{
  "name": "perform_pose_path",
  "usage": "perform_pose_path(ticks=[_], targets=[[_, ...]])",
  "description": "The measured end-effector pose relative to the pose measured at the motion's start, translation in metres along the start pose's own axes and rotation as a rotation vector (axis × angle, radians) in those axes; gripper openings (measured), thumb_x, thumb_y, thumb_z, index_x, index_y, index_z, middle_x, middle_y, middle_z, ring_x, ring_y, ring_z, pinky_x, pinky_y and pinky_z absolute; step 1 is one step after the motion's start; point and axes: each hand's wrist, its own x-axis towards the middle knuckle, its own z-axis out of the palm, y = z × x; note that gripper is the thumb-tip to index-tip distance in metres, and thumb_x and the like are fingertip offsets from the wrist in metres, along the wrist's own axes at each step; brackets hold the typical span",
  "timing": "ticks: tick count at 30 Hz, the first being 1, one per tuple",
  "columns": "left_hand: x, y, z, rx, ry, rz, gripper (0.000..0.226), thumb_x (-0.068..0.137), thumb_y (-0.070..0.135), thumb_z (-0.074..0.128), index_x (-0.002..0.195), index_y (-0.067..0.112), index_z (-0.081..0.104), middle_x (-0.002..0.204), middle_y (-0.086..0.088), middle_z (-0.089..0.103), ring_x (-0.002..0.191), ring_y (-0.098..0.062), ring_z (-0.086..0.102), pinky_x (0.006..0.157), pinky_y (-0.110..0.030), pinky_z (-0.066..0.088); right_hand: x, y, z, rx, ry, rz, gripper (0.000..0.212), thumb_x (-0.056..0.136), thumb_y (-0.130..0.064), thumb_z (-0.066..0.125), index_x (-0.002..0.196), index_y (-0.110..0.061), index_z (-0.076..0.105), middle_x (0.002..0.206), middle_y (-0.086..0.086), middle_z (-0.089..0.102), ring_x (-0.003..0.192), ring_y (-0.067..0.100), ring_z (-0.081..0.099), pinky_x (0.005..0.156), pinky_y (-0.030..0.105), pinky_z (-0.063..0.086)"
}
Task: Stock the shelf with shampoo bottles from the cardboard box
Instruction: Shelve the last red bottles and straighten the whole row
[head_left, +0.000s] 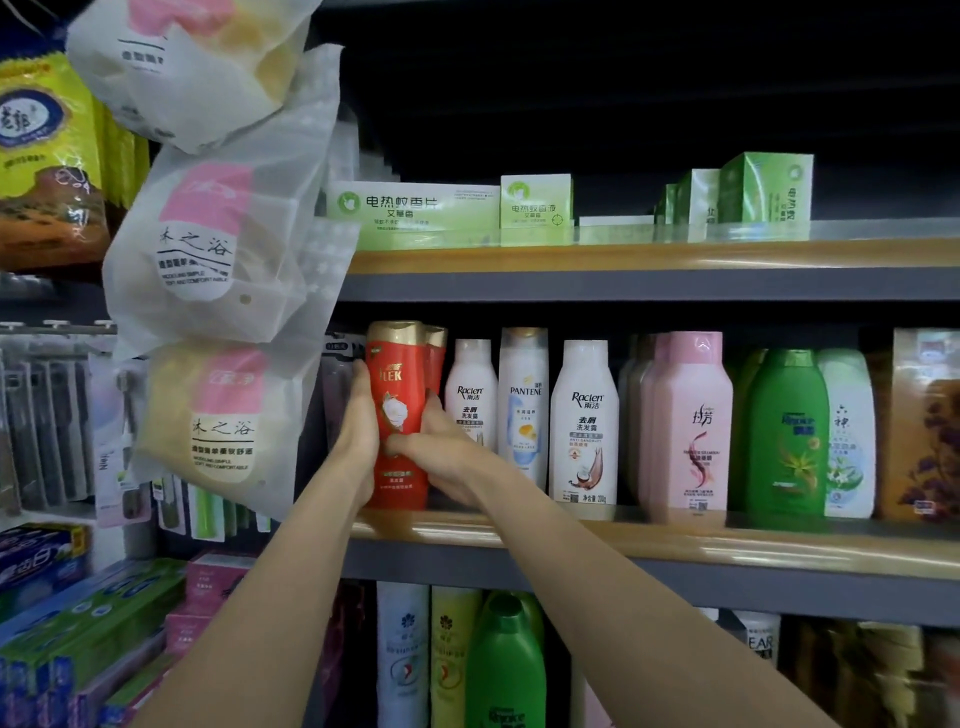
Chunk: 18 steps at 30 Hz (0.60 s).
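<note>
Two hands are closing around one red shampoo bottle as we are standing it at the left end of the middle shelf. Our left hand is lying flat against the bottle's left side, fingers reaching upward along it, while our right hand is wrapping the lower right side, thumb pressing across the front label. We are holding the bottle upright, gold cap on top, its base sitting at or just above the wooden shelf edge; we cannot tell whether it is fully resting there. A second red bottle with the same gold cap is standing just behind it. To the right, we are looking at a row of upright bottles: a small white bottle, a Pantene bottle, a larger white bottle, a pink bottle and a green bottle. Green boxes are lining the shelf above, and frosted plastic bags are hanging at the left, beside the bottle. The cardboard box is out of our view.
</note>
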Motion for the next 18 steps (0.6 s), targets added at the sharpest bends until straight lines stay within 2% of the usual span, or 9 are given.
perform_pose_path(ticks=[2, 4, 6, 9, 11, 13, 16, 18], targets=[[0.004, 0.0, -0.003, -0.022, -0.013, 0.01, 0.076, 0.076, 0.078, 0.026, 0.102, 0.022, 0.07, 0.103, -0.013, 0.07, 0.098, -0.028, 0.065, 0.095, -0.044, 0.048, 0.01, 0.004, 0.005, -0.063, 0.02, 0.018, 0.124, 0.04, -0.027, 0.068, 0.144, -0.038, 0.003, 0.132, 0.013, 0.048, 0.118, 0.031, 0.053, 0.096, 0.048, 0.049], [0.015, -0.006, -0.007, -0.019, -0.015, -0.002, 0.085, 0.06, 0.086, 0.029, 0.102, 0.024, 0.071, 0.107, -0.013, 0.07, 0.099, -0.029, 0.066, 0.097, -0.046, 0.047, 0.016, 0.008, 0.008, -0.098, 0.028, 0.012, 0.126, 0.04, -0.031, 0.067, 0.144, -0.041, -0.003, 0.137, 0.008, 0.042, 0.121, 0.032, 0.049, 0.096, 0.047, 0.049], [0.022, -0.01, -0.008, -0.015, -0.013, -0.005, 0.09, 0.052, 0.088, 0.032, 0.103, 0.024, 0.07, 0.106, -0.013, 0.07, 0.1, -0.03, 0.066, 0.097, -0.048, 0.046, 0.017, 0.009, 0.007, -0.119, 0.051, -0.013, 0.12, 0.045, -0.03, 0.067, 0.144, -0.038, 0.001, 0.135, 0.008, 0.043, 0.119, 0.031, 0.05, 0.096, 0.047, 0.05], [0.021, -0.007, -0.007, -0.016, 0.018, -0.006, 0.096, 0.04, 0.09, 0.036, 0.103, 0.025, 0.07, 0.105, -0.013, 0.07, 0.099, -0.03, 0.066, 0.098, -0.048, 0.045, 0.021, 0.01, 0.005, -0.09, 0.123, -0.018, 0.12, 0.035, -0.04, 0.07, 0.141, -0.034, 0.015, 0.13, 0.009, 0.048, 0.115, 0.029, 0.054, 0.096, 0.047, 0.05], [0.013, -0.003, -0.003, -0.007, -0.008, -0.002, 0.086, 0.057, 0.088, 0.031, 0.102, 0.025, 0.069, 0.104, -0.013, 0.07, 0.099, -0.03, 0.065, 0.098, -0.046, 0.045, 0.022, 0.011, 0.005, -0.075, 0.147, -0.006, 0.118, 0.035, -0.042, 0.071, 0.14, -0.033, 0.018, 0.13, 0.009, 0.047, 0.113, 0.029, 0.055, 0.094, 0.046, 0.051], [0.011, -0.002, -0.002, -0.017, -0.045, -0.001, 0.072, 0.079, 0.076, 0.022, 0.099, 0.024, 0.068, 0.103, -0.013, 0.069, 0.099, -0.028, 0.063, 0.096, -0.044, 0.045, 0.026, 0.013, 0.005, -0.061, 0.126, -0.01, 0.119, 0.034, -0.042, 0.071, 0.14, -0.037, 0.015, 0.132, 0.009, 0.047, 0.115, 0.03, 0.054, 0.093, 0.047, 0.051], [0.017, -0.003, -0.006, -0.008, -0.068, -0.026, 0.07, 0.086, 0.069, 0.019, 0.106, 0.021, 0.066, 0.106, -0.014, 0.068, 0.101, -0.028, 0.063, 0.095, -0.044, 0.047, 0.031, 0.014, 0.006, -0.075, 0.062, -0.01, 0.129, 0.032, -0.04, 0.072, 0.142, -0.041, 0.005, 0.141, 0.008, 0.04, 0.119, 0.031, 0.052, 0.095, 0.048, 0.05], [0.021, -0.004, -0.007, 0.0, -0.069, -0.019, 0.068, 0.088, 0.066, 0.017, 0.102, 0.021, 0.066, 0.101, -0.013, 0.068, 0.095, -0.027, 0.063, 0.086, -0.041, 0.049, 0.03, 0.012, 0.008, -0.095, 0.041, -0.008, 0.135, 0.03, -0.041, 0.072, 0.143, -0.041, -0.002, 0.144, 0.007, 0.037, 0.122, 0.031, 0.05, 0.097, 0.049, 0.048]])
